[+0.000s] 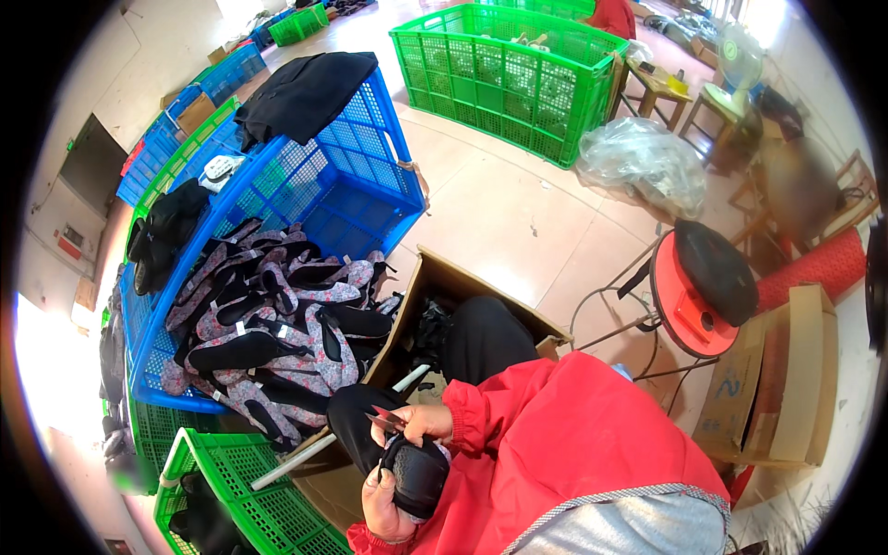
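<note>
around held slipper (418,476) | cardboard box (437,277) | white pole (296,462) | blue crate (361,211)

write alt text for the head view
The left hand grips what looks like a black slipper while the right hand holds scissors close to it. Nearby, a blue plastic crate holds heaped floral-print and black slippers.

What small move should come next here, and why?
Probably turning the pointed tool toward the black shoe, since the right hand holds it at the shoe's far end with its tips pointing left, while the left hand grips the shoe's side.
</note>
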A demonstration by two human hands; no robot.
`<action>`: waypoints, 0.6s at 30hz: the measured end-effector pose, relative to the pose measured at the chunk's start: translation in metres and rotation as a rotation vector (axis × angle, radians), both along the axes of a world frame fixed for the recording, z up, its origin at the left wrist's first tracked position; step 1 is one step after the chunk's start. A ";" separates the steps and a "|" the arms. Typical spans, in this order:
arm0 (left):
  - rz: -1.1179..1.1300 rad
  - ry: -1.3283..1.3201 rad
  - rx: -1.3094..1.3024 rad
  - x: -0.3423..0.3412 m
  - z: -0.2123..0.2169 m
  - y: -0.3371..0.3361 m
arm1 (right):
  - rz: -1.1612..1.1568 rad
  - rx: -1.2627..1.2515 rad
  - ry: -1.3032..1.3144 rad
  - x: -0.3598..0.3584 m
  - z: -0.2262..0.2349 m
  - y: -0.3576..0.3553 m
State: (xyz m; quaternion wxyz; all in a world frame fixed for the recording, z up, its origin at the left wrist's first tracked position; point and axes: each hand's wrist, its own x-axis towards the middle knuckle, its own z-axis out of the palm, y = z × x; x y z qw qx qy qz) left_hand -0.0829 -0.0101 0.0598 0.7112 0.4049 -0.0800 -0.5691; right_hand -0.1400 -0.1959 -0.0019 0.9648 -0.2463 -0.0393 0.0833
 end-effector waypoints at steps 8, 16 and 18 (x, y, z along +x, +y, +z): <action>-0.113 0.123 -0.131 0.002 0.001 0.002 | -0.024 0.017 -0.042 0.001 -0.010 0.011; -0.099 0.313 -0.151 -0.006 0.010 -0.013 | 0.029 0.055 -0.023 -0.007 -0.038 0.008; -0.092 0.313 -0.186 -0.005 0.002 -0.014 | 0.052 0.022 -0.066 -0.005 -0.046 0.003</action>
